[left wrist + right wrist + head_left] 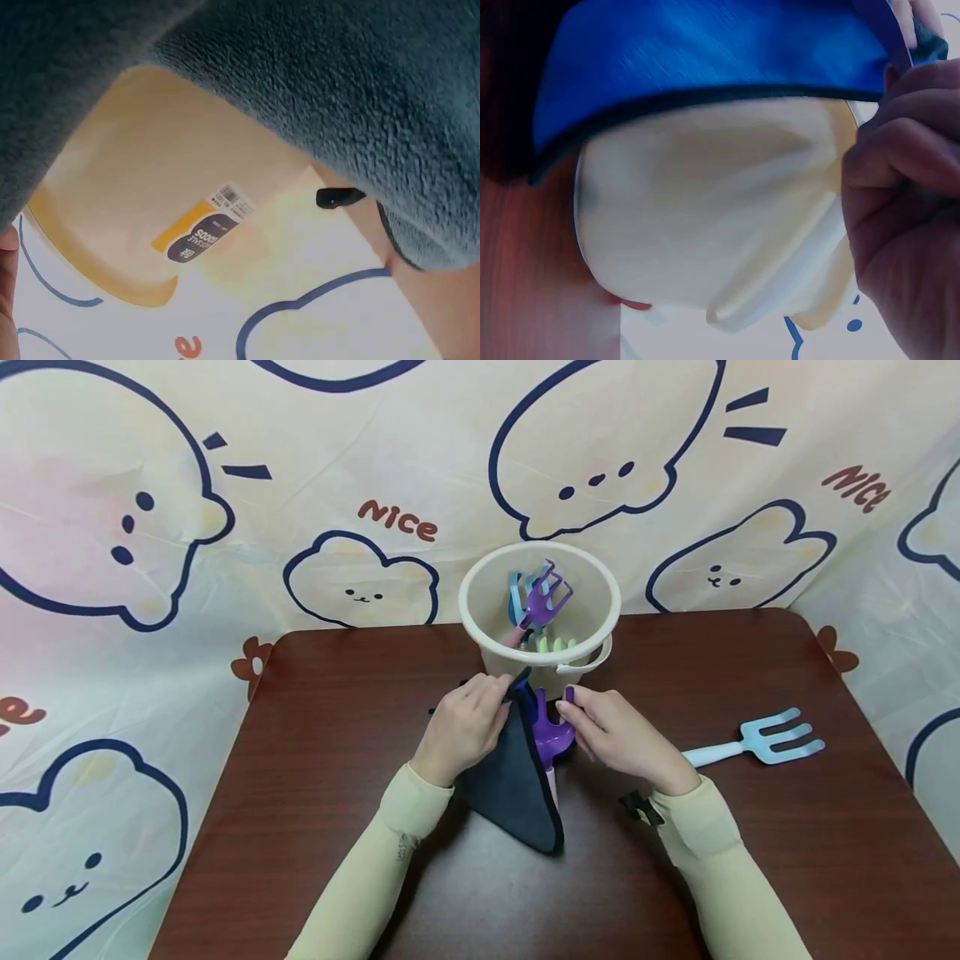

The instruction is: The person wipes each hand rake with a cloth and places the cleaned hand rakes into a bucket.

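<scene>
My left hand (pixel 463 727) grips the upper edge of a dark folded cloth (pixel 510 789), which hangs down to a corner near the tabletop. One face of the cloth looks fleecy in the left wrist view; the other, in the right wrist view, is smooth blue with dark edging. Against the cloth's right side stands a purple toy garden fork (pixel 552 739), tines up, its pink handle partly hidden by the cloth. The right hand (pixel 621 732) pinches one of its tines between thumb and fingers. A light blue garden fork (pixel 776 739) lies beyond the right wrist.
Just behind the hands stands a cream bucket (pixel 474 597) with a side handle. Another purple fork (pixel 542 604) and light blue and green tools stick up inside it. The brown table (pixel 337 735) meets a printed cloth backdrop (pixel 450 443) at the back.
</scene>
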